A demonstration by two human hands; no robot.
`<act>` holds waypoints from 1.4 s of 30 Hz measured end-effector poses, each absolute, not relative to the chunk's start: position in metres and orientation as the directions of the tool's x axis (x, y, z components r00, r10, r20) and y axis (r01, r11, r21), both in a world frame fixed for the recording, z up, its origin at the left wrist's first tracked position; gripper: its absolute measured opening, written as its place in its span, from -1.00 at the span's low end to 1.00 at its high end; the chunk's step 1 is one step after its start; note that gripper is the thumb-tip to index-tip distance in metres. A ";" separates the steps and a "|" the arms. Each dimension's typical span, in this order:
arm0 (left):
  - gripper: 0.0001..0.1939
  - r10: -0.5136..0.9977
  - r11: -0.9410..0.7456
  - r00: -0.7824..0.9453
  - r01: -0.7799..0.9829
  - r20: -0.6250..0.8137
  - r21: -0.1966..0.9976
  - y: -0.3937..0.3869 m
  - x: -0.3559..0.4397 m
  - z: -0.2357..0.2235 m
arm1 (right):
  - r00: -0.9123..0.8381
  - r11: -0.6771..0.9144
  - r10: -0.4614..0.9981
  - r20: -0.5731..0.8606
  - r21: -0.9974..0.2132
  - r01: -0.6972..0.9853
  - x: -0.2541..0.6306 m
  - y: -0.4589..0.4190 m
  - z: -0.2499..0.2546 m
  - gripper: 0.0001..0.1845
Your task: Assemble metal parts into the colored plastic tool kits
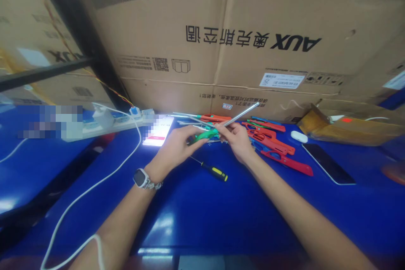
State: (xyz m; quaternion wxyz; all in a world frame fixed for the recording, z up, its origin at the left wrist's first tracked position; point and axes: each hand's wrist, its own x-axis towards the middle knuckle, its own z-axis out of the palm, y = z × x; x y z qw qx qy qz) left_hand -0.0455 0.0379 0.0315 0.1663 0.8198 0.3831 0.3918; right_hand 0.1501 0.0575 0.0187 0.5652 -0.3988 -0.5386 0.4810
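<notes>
My left hand [180, 145] is closed around the green handle of a long-necked lighter [205, 134]. My right hand [237, 141] pinches the lighter near the base of its silver tube [243, 114], which slants up to the right. Behind the hands lie more lighters with metal tubes, among them an orange one [218, 118]. Several red and orange lighter shells [272, 141] are piled to the right of my right hand. A black and yellow screwdriver [215, 171] rests on the blue table [221, 219] below the hands. My fingers hide part of the green handle.
A large cardboard box [221, 63] stands behind the table. To the left are a power strip [91, 128], a white cable [95, 181] and a lit phone screen [158, 130]. At right are a white earbud case [299, 136], a dark phone [329, 163] and an open carton [351, 130].
</notes>
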 end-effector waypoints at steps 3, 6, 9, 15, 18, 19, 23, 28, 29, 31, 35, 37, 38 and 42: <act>-0.75 0.801 -0.598 0.315 0.462 0.509 0.655 0.038 -0.044 0.032 | -0.034 0.231 0.971 0.237 -0.963 -0.136 0.147 0.054 0.018 -0.56; -0.69 0.892 -0.451 0.151 0.335 0.426 0.827 0.037 -0.033 0.032 | -0.090 0.324 0.940 0.328 -0.944 -0.055 0.142 0.046 0.017 -0.58; -0.60 0.960 -0.274 0.079 0.072 0.268 0.959 0.037 -0.020 0.031 | -0.213 0.368 0.915 0.343 -0.926 0.089 0.138 0.040 0.012 -0.65; -0.56 0.994 -0.088 0.052 -0.190 0.099 0.978 0.039 -0.011 0.021 | -0.303 0.240 0.922 0.240 -0.970 -0.036 0.138 0.039 0.003 -0.63; -0.54 0.990 -0.125 0.060 -0.065 0.129 0.990 0.043 -0.016 0.014 | -0.306 0.194 0.932 0.195 -0.980 -0.035 0.141 0.039 0.001 -0.60; -0.54 0.989 -0.137 0.047 -0.018 0.137 0.990 0.044 -0.019 0.013 | -0.302 0.170 0.938 0.169 -0.985 -0.022 0.142 0.038 0.000 -0.59; -0.49 0.994 -0.112 0.012 -0.011 0.112 0.994 0.045 -0.022 0.014 | -0.253 0.222 0.951 0.179 -0.963 0.154 0.146 0.030 0.000 -0.65; -0.58 0.990 -0.025 0.134 -0.183 0.050 0.983 0.040 -0.016 0.019 | -0.287 0.477 0.879 0.381 -0.701 0.531 0.149 0.021 0.006 -0.61; -0.59 0.990 -0.008 0.138 -0.215 0.038 0.977 0.040 -0.015 0.019 | -0.317 0.506 0.863 0.394 -0.674 0.539 0.150 0.021 0.006 -0.55; -0.61 0.989 0.022 0.145 -0.269 0.018 0.963 0.040 -0.016 0.018 | -0.377 0.557 0.829 0.412 -0.656 0.509 0.154 0.021 0.005 -0.44; -0.65 0.973 0.064 0.233 -0.263 -0.001 0.963 0.043 -0.021 0.014 | -0.412 0.535 0.835 0.365 -0.711 0.456 0.163 0.023 -0.002 -0.27; -0.61 0.971 0.077 0.233 -0.103 -0.052 0.992 0.045 -0.027 0.013 | -0.394 0.495 0.859 0.327 -0.724 0.480 0.167 0.024 -0.004 -0.29; -0.58 0.978 0.061 0.198 0.029 -0.065 0.998 0.046 -0.031 0.013 | -0.384 0.485 0.867 0.318 -0.721 0.495 0.168 0.025 -0.005 -0.32; -0.53 0.976 -0.186 -0.006 0.492 0.217 0.850 0.050 -0.050 0.014 | -0.347 0.467 0.881 0.321 -0.706 0.532 0.170 0.027 -0.008 -0.39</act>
